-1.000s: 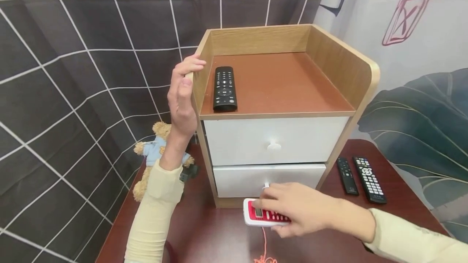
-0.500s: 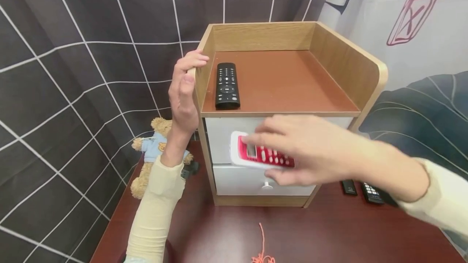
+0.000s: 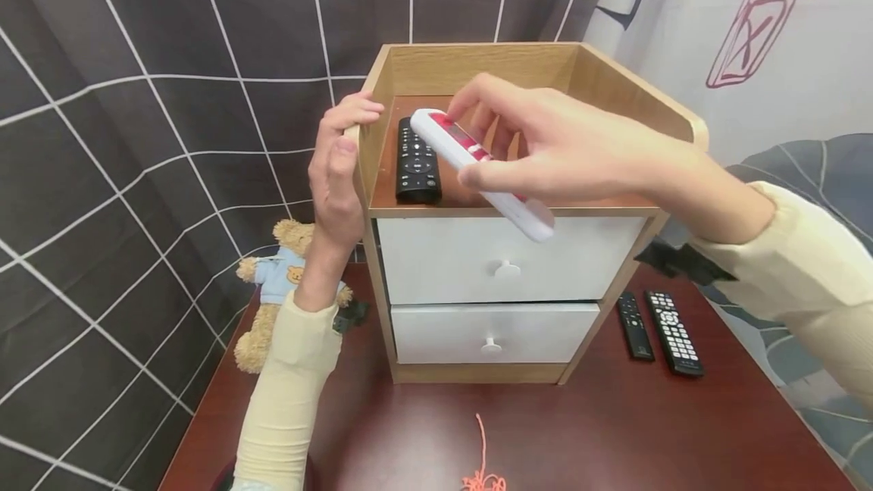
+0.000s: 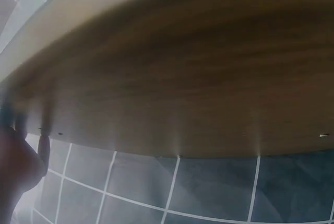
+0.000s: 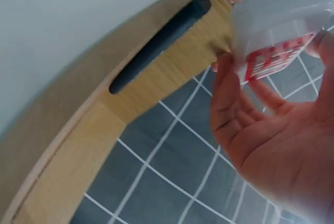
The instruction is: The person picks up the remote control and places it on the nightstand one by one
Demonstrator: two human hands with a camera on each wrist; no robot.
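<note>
My right hand [image 3: 549, 139] pinches a red-and-white remote control [image 3: 445, 142] between thumb and fingers, tilted above the front of the cabinet top [image 3: 580, 212]. Its white back and red keyed face also show in the right wrist view. Beneath it, a black remote [image 3: 418, 169] lies along the left side of the brown top. My left hand [image 3: 337, 176] grips the upper edge of the small cabinet's left side panel [image 3: 368, 150], fingers bent over it. Wood grain of that panel [image 4: 182, 88] fills most of the left wrist view.
Two white drawers [image 3: 443, 264], both closed, front the cabinet. Two more black remotes, a slim one [image 3: 636, 328] and one with white keys [image 3: 674, 333], lie right on the dark red table [image 3: 580, 438]. A teddy bear [image 3: 280, 279] sits left; an orange cord [image 3: 482, 449] lies in front.
My right hand has lifted the red-and-white remote from low by the bottom drawer up over the cabinet top and tipped it. The orange cord stays on the table. My left hand keeps its hold.
</note>
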